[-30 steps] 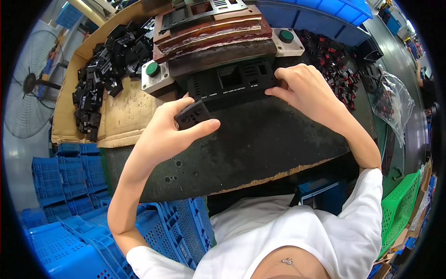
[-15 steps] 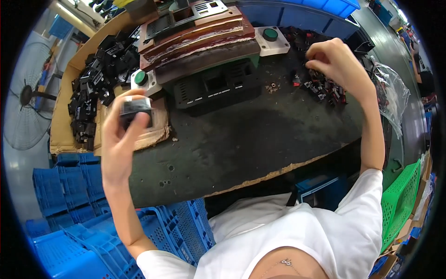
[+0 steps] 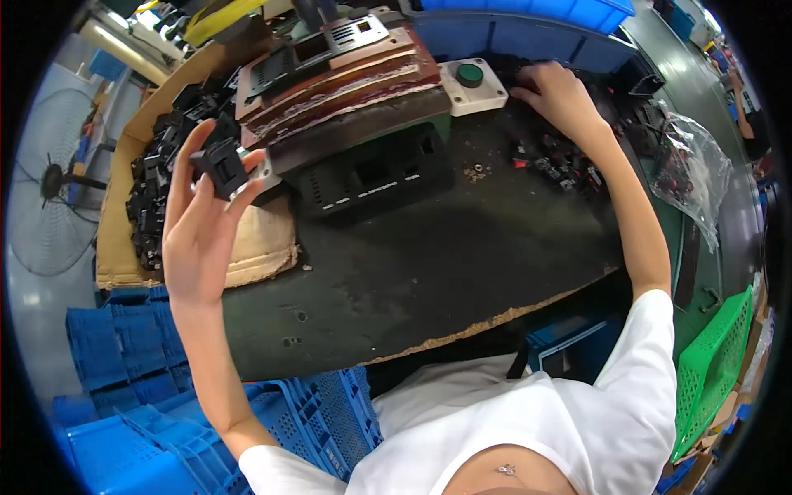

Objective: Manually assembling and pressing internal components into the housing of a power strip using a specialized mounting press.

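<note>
Blue crates (image 3: 157,412): at 7 o'clock, nearest the body, stacked below the bench edge.
Bench top (image 3: 429,264): dark, worn mat at the centre, its near edge frayed.
Left hand (image 3: 198,231): raised at 9 o'clock, palm turned inward, fingertips pinching a small black plastic housing (image 3: 221,167) between thumb and fingers; the part is lifted off the bench, above a folded cardboard pad (image 3: 260,247).
Housing, handling: it looks light, rigid and moulded, with squared edges and an open face. It is probably not fragile, though smooth enough to slip. The outer side walls seem the sound place to pinch it, as the fingers do now.
Black fixture block (image 3: 371,177): at 12 o'clock just past centre, with rectangular openings, sitting under the reddish-brown press plates (image 3: 346,78).
Green push button (image 3: 469,75): in a pale box at 1 o'clock, beside the press.
Right hand (image 3: 561,99): stretched to 1 o'clock, fingers curled down among a scatter of small black and red parts (image 3: 561,161); whether it grips one, I cannot tell.
Pile of black housings (image 3: 157,190): at 10 o'clock on cardboard, behind the left hand.
Clear plastic bag (image 3: 689,165): at 3 o'clock, crumpled.
Green basket (image 3: 709,363): at 4 o'clock, low down.
Fan (image 3: 49,181): far left, at 9 o'clock.
</note>
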`<action>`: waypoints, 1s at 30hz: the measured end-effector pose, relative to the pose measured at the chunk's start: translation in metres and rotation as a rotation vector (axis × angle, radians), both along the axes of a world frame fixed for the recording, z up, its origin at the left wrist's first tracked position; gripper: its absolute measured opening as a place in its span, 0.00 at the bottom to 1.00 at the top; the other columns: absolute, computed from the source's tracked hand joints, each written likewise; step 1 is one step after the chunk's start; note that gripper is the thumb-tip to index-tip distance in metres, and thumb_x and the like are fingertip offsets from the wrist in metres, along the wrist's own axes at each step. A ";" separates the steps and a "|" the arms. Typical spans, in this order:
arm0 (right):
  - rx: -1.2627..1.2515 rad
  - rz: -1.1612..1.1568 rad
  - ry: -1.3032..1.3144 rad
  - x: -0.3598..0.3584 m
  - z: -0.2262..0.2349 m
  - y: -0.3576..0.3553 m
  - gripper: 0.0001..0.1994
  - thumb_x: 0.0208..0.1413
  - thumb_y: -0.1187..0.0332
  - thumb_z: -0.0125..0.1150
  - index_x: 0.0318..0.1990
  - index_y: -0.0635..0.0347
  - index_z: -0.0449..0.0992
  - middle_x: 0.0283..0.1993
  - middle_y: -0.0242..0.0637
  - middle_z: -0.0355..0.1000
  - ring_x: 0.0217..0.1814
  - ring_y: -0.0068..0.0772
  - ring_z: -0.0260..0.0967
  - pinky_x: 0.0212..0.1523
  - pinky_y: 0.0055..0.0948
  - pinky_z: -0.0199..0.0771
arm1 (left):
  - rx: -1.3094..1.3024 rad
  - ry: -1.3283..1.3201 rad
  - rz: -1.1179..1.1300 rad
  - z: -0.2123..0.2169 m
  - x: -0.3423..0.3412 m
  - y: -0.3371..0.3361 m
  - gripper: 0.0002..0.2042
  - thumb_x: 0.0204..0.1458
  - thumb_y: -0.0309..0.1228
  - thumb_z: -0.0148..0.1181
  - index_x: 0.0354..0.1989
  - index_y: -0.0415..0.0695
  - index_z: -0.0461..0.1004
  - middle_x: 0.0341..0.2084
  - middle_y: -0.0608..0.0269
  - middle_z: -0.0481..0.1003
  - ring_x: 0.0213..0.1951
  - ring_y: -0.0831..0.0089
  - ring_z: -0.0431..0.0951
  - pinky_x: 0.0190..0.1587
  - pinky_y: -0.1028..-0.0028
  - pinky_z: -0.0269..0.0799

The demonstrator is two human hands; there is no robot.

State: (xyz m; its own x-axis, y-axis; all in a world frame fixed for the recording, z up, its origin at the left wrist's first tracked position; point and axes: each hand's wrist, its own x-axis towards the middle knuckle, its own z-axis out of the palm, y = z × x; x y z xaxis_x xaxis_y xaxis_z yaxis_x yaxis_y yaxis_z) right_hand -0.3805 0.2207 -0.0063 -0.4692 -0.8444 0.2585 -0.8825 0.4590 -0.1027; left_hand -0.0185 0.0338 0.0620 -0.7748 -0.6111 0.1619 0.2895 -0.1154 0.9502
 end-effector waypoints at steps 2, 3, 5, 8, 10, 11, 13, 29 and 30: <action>-0.076 0.026 0.090 -0.001 -0.012 0.002 0.11 0.46 0.65 0.59 0.36 0.61 0.73 0.32 0.47 0.72 0.38 0.51 0.69 0.37 0.42 0.70 | 0.081 0.028 -0.106 0.005 -0.002 -0.003 0.22 0.57 0.31 0.44 0.59 0.36 0.53 0.49 0.49 0.65 0.52 0.55 0.67 0.50 0.65 0.66; -0.039 -0.030 0.083 0.003 -0.010 0.002 0.11 0.46 0.65 0.59 0.36 0.61 0.74 0.34 0.48 0.72 0.38 0.51 0.68 0.39 0.42 0.70 | 0.125 0.048 -0.169 0.005 -0.004 -0.006 0.23 0.57 0.33 0.45 0.59 0.35 0.54 0.47 0.49 0.66 0.52 0.55 0.67 0.50 0.66 0.66; -0.037 0.024 0.045 0.002 -0.007 0.002 0.11 0.45 0.67 0.60 0.36 0.62 0.73 0.35 0.49 0.71 0.39 0.52 0.68 0.39 0.42 0.70 | 0.079 0.028 -0.183 0.007 -0.011 -0.003 0.24 0.52 0.30 0.52 0.56 0.33 0.56 0.41 0.53 0.67 0.49 0.58 0.68 0.46 0.70 0.68; -0.153 0.099 0.022 0.004 -0.003 0.005 0.11 0.46 0.72 0.59 0.38 0.63 0.72 0.35 0.47 0.72 0.37 0.47 0.70 0.39 0.36 0.71 | -0.012 -0.060 -0.146 0.012 -0.016 -0.002 0.25 0.48 0.25 0.57 0.55 0.34 0.58 0.41 0.54 0.67 0.49 0.62 0.68 0.45 0.72 0.68; -0.256 0.111 -0.120 0.005 0.004 0.007 0.11 0.46 0.73 0.58 0.39 0.63 0.72 0.34 0.44 0.72 0.35 0.42 0.70 0.38 0.33 0.71 | -0.423 -0.182 -0.069 0.017 -0.025 0.000 0.26 0.45 0.21 0.59 0.54 0.35 0.59 0.41 0.56 0.67 0.48 0.68 0.68 0.46 0.73 0.66; -0.355 0.122 -0.258 0.006 0.007 0.009 0.11 0.46 0.75 0.57 0.40 0.63 0.71 0.33 0.42 0.72 0.34 0.37 0.71 0.38 0.29 0.71 | -0.426 -0.185 -0.070 0.017 -0.030 -0.002 0.26 0.45 0.21 0.59 0.54 0.35 0.59 0.41 0.56 0.67 0.48 0.68 0.68 0.46 0.73 0.66; -0.333 0.108 -0.306 0.008 0.015 0.010 0.12 0.48 0.76 0.57 0.42 0.64 0.71 0.32 0.37 0.72 0.34 0.27 0.70 0.38 0.24 0.71 | -0.715 -0.129 0.008 0.016 -0.044 -0.010 0.27 0.43 0.19 0.61 0.54 0.37 0.61 0.43 0.59 0.68 0.47 0.74 0.69 0.46 0.76 0.66; -0.446 0.193 -0.688 0.007 0.025 0.018 0.12 0.52 0.72 0.56 0.44 0.67 0.73 0.44 0.36 0.72 0.46 0.22 0.69 0.52 0.21 0.66 | -1.341 -0.360 0.142 0.012 -0.119 -0.069 0.16 0.47 0.25 0.58 0.46 0.40 0.71 0.42 0.53 0.74 0.46 0.60 0.74 0.50 0.72 0.65; -0.456 0.216 -0.699 0.006 0.025 0.018 0.12 0.52 0.72 0.57 0.44 0.67 0.72 0.44 0.36 0.72 0.46 0.22 0.69 0.52 0.21 0.66 | -1.341 -0.361 0.142 0.010 -0.120 -0.070 0.16 0.47 0.25 0.58 0.46 0.40 0.71 0.42 0.53 0.74 0.46 0.60 0.74 0.50 0.72 0.65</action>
State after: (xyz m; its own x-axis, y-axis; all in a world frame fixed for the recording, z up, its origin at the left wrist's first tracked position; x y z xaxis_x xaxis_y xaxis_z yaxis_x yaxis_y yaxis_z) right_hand -0.3745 0.2385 0.0188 -0.4885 -0.8172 0.3057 -0.6109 0.0702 -0.7886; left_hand -0.1381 -0.0362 0.0724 -0.8438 -0.2273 0.4861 -0.0602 0.9403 0.3351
